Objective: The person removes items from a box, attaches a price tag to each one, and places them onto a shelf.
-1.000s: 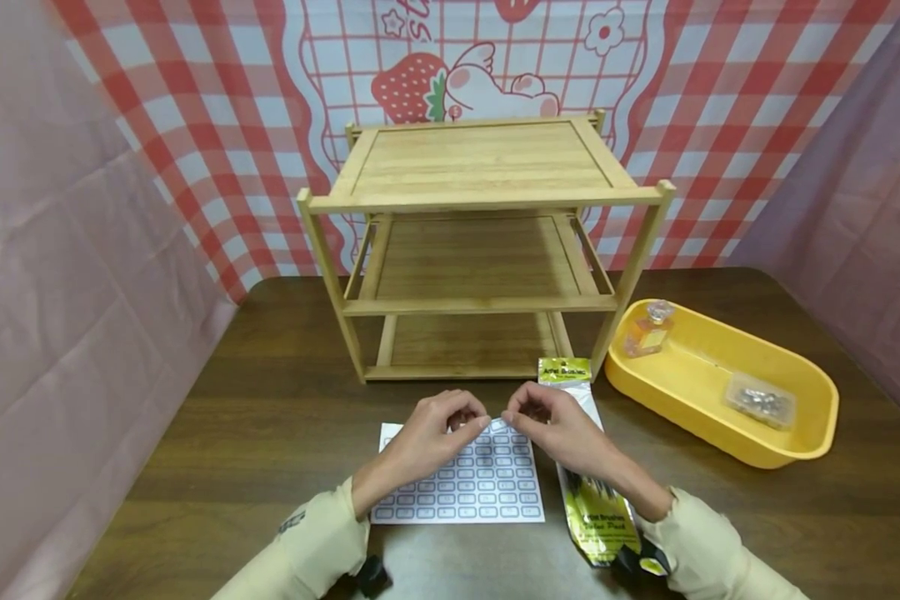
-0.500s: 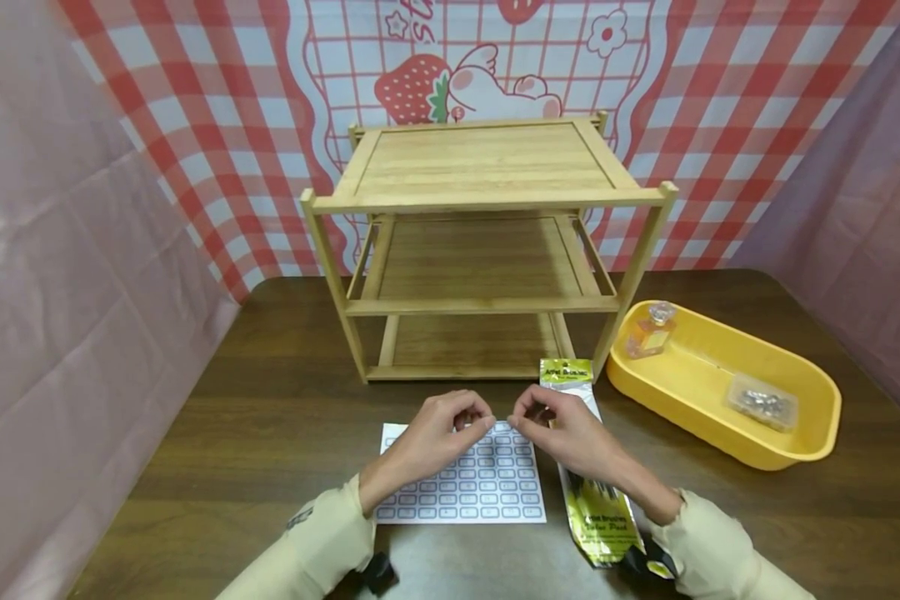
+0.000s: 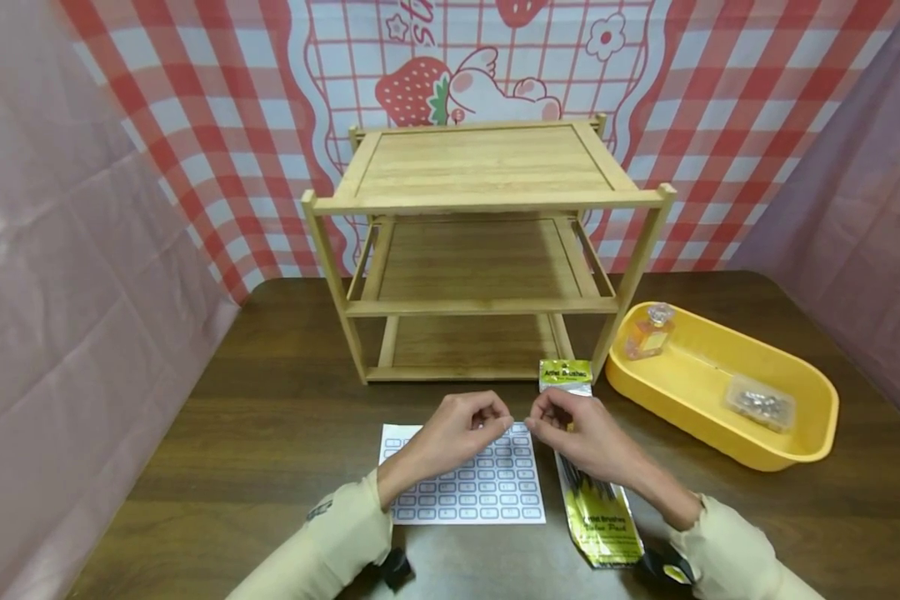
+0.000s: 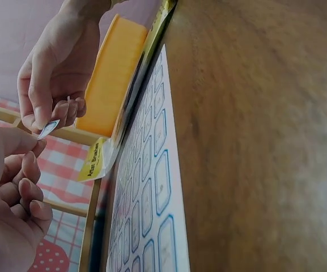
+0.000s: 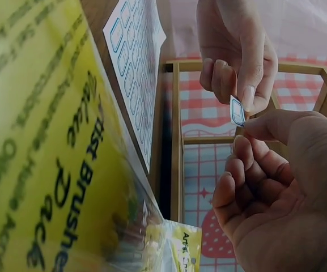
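Observation:
Between the fingertips of both hands is a small white sticker label [image 5: 237,112] with a blue outline, raised over the table. My left hand [image 3: 456,433] pinches one end of it with thumb and forefinger. The opposite end is pinched by my right hand [image 3: 587,437], whose other fingers curl loosely in the right wrist view. Below the hands lies a white sheet of labels [image 3: 487,487] printed in rows of blue-edged boxes; the left hand and forearm cover part of it. Just right of the sheet, partly under the right hand, is a yellow-and-clear pack of artist brushes [image 3: 606,529].
A three-tier wooden rack [image 3: 487,202] stands behind the hands. To the right sits a yellow basin [image 3: 701,400] holding a perfume bottle [image 3: 651,333] and a clear box of small metal pieces [image 3: 761,404]. Fabric curtains hang around the dark wooden table [image 3: 270,433].
Both hands have shifted a little to the right together, with the sticker label still between them. The sheet, brush pack and basin stay in place.

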Available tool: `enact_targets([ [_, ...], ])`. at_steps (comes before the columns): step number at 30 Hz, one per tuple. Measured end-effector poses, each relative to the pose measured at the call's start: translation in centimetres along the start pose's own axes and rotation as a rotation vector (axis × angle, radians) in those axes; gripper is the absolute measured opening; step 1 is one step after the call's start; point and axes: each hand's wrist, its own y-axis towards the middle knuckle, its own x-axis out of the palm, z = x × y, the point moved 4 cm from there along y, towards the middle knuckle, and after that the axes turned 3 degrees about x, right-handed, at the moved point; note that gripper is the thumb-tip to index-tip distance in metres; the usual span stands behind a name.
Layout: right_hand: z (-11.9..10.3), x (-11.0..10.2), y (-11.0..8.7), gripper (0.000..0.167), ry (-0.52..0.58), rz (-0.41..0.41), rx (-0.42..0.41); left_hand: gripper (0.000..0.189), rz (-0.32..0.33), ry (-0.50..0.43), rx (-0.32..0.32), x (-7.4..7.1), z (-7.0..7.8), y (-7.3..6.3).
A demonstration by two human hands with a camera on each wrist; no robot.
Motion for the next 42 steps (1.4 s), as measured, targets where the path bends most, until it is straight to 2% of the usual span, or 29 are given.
enact_targets([
  [8,0.3,-0.7,-0.6,0.014,-0.014,0.02,-0.005,0.006,-0.022,-0.018,0.006,0.9,-0.1,0.7],
  [18,1.1,-1.5,-1.4,0.012,-0.024,0.023,0.05,0.007,-0.059,-0.029,0.023,2.2,0.0,1.4],
  [36,1.9,-2.2,-2.3,0.015,-0.051,0.029,-0.007,0.008,-0.067,0.0,0.013,3.6,0.2,2.2],
  [42,2.2,-2.4,-2.5,0.015,-0.063,0.019,0.027,0.007,-0.096,-0.005,0.003,4.2,0.1,2.4],
])
